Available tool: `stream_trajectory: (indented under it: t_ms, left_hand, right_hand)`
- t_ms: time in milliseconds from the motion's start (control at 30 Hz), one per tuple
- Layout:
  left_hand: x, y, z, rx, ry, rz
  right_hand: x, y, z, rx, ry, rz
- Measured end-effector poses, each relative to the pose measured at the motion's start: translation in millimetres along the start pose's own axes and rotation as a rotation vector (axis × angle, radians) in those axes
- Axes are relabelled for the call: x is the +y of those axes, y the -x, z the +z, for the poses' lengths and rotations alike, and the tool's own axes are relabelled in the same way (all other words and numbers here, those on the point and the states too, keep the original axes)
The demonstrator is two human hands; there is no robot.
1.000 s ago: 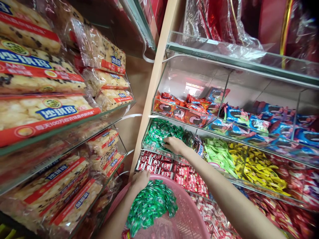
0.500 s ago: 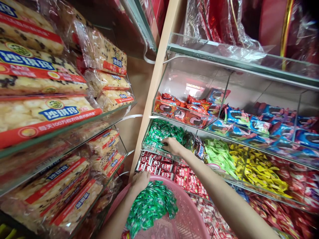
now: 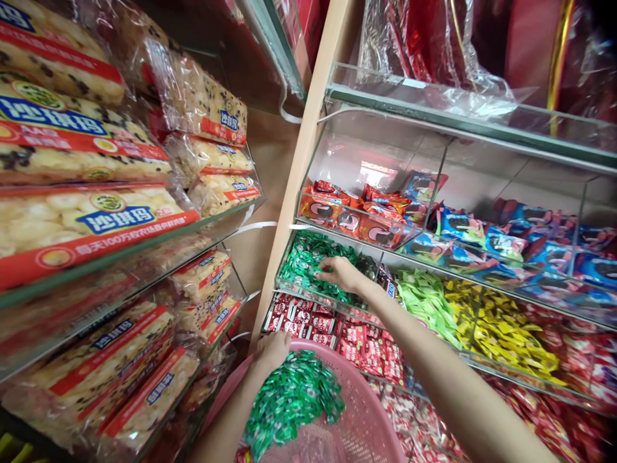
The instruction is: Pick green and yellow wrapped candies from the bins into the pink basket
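Observation:
My left hand (image 3: pixel 274 350) is closed over the far left rim of a pink plastic basket (image 3: pixel 373 379). Inside the basket lies a heap of green wrapped candies (image 3: pixel 294 399). My right hand (image 3: pixel 343 274) is over a clear shelf bin, just above more green wrapped candies (image 3: pixel 308 254). Its fingers are loosely curved and apart, with no candy visible in them; the palm side is hidden. Dark-wrapped Snickers bars (image 3: pixel 387 283) sit to the right of this hand, partly behind the forearm.
Light green packets (image 3: pixel 424 299) and yellow packets (image 3: pixel 511 331) fill bins at right. Red packets (image 3: pixel 369 347) lie below. Blue cookie packs (image 3: pixel 460 225) and red packs (image 3: pixel 383 202) stand above. Large packaged pastries (image 3: pixel 96 218) crowd the left shelves. A wooden post (image 3: pixel 299 154) divides the shelves.
My right hand has lifted slightly and shifted a little right and back over the green candies, its fingers opening somewhat. The left hand stays at the basket rim.

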State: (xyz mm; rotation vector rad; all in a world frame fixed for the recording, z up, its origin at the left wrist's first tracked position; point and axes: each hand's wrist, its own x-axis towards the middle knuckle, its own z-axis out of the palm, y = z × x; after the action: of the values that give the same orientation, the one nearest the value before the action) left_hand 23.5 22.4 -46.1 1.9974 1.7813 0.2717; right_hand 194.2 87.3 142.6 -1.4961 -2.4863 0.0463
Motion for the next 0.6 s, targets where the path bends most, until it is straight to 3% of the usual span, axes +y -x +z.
stream_trajectory:
  t_ms: [100, 233, 367, 600]
  left_hand:
    - [-1, -1, 0.5, 0.01, 0.009, 0.018]
    - [-1, -2, 2.0, 0.023, -0.004, 0.033]
    - [-1, -3, 3.2, 0.022, -0.02, 0.032]
    - [-3, -5, 4.2, 0.006, -0.031, 0.046]
  right_hand:
    - [10, 7, -20, -0.058, 0.016, 0.021]
    - [17, 15, -30, -0.248, 0.052, 0.085]
    - [16, 15, -20, -0.429, 0.091, 0.142]
    - [21, 6, 2, -0.477, 0.164, 0.17]
